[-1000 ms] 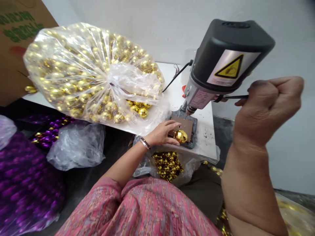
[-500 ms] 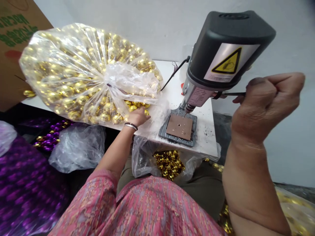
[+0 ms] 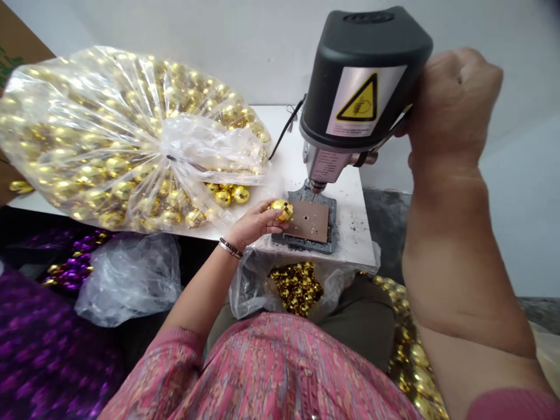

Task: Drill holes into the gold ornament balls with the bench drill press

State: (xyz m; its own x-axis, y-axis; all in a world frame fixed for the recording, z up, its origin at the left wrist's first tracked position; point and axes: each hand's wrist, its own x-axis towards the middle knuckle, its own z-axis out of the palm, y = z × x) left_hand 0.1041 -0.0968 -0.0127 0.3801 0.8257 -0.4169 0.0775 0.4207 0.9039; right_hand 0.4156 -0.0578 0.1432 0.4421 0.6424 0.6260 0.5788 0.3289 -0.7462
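Note:
A shiny gold faceted ball [image 3: 282,210] is pinched in the fingers of my left hand [image 3: 258,224], over the left edge of the brown board [image 3: 311,228] with a small hole in it. That board lies on the grey base [image 3: 330,233] of a small drill press [image 3: 371,64] with a black motor housing and a warning label. The drill tip stands above the board, to the ball's right. My right hand [image 3: 457,105] is closed around the press's lever [image 3: 400,123], beside the housing; its fingertips are mostly hidden.
A big clear bag [image 3: 126,134] of gold balls covers the left of the white table [image 3: 350,239]. Loose gold balls [image 3: 231,195] spill from its opening. An open bag of gold pieces [image 3: 297,286] hangs at the table's front edge. Purple balls [image 3: 52,344] fill a bag lower left.
My left hand has come right from the bag's opening with a gold ball, reaching the board. My right hand has risen with the lever, near the motor housing. The view has shifted slightly right.

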